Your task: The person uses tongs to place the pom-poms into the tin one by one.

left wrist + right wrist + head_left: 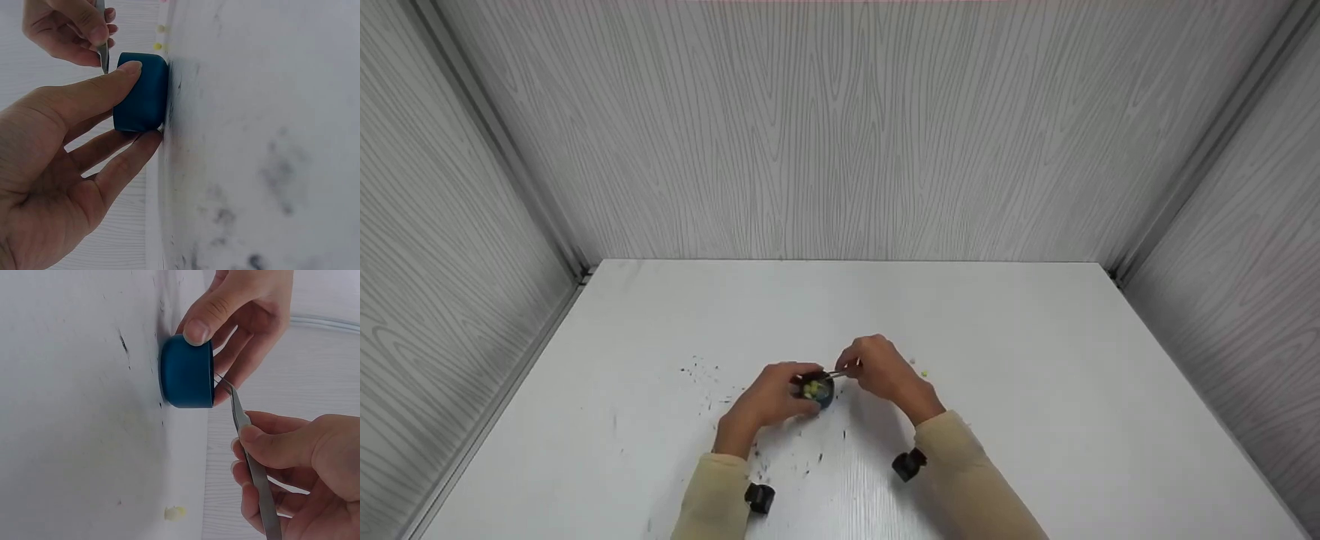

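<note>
Looks like we're on the tweezers [259, 475] step
Left hand [771, 394] grips blue cup [188, 377] (yellow bits [811, 388] inside), right hand [883, 369] pinches them; next probably needs a gentle squeeze.

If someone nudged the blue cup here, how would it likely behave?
The blue cup would probably slide rather than tip, being squat and upright on the table. It looks stiff: its wall shows no dent where the left hand grips it. A hard push might jostle out the yellow pieces inside, since its top is open.
</note>
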Available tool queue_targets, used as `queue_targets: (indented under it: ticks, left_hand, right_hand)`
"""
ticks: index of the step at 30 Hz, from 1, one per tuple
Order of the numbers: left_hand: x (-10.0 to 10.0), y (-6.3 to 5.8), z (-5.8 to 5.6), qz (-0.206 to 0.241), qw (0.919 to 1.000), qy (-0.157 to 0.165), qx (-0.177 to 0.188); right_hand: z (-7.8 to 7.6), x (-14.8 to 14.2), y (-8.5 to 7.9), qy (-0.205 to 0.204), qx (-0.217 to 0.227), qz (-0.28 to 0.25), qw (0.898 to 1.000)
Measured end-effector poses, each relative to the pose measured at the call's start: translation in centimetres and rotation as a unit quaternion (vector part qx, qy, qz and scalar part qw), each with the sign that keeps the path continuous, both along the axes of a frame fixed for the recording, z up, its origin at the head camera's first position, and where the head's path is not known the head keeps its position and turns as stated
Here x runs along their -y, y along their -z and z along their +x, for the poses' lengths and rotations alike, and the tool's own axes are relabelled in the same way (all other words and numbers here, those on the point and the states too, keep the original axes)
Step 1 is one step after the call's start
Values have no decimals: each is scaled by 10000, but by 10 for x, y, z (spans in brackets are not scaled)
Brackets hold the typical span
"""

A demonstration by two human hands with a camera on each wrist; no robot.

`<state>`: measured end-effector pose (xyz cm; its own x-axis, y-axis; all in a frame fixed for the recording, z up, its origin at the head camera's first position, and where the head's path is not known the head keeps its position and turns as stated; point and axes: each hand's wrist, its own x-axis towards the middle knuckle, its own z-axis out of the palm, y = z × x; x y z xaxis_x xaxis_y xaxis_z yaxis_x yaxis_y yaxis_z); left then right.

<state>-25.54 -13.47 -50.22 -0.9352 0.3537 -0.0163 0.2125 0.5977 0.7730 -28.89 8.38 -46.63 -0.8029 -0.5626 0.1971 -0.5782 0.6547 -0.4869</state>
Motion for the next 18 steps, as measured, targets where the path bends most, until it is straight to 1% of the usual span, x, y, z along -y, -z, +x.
queue_targets:
  ticks: [4,7,11,14,18]
  left_hand:
    - [0,-1,1,-43,10000,-35,-43]
    - [-1,-2,2,-45,10000,-55,5]
    - [-1,-2,3,-54,9999,-79,34]
    - [-1,-2,3,-80,9999,-86,1]
    - [-1,-1,3,-33,9999,-90,64]
  right_hand:
    - [-1,-8,-6,23,-66,-6,10000]
    - [-2,-17,-12,57,-107,-43,9999]
    - [-5,-33,-19,240,-62,-142,9996]
    - [-8,-44,-21,409,38,-228,9989]
    - [-11,-58,-20,519,66,-334,9981]
